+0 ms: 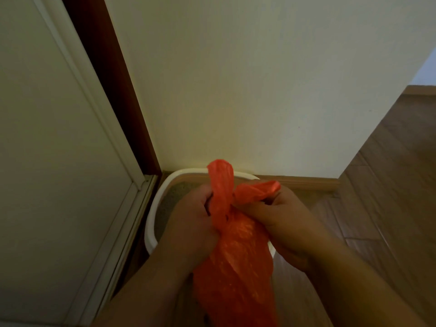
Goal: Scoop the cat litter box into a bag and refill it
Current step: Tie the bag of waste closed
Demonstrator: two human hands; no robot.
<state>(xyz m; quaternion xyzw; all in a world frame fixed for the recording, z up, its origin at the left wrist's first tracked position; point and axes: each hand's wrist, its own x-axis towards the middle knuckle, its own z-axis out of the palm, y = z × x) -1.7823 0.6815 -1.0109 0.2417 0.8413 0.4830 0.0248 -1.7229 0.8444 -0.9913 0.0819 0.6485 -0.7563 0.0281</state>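
Hands, left hand [191, 223] and right hand [285, 223], pinch the orange bag [236, 263] ears; yanking hard could tear thin plastic over the litter box [155, 208].

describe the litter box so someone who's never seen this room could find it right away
Follow the cream wall down to its corner beside the door frame. On the floor there sits the litter box, behind both hands tying an orange bag. Only it has a white rounded rim and grey litter.
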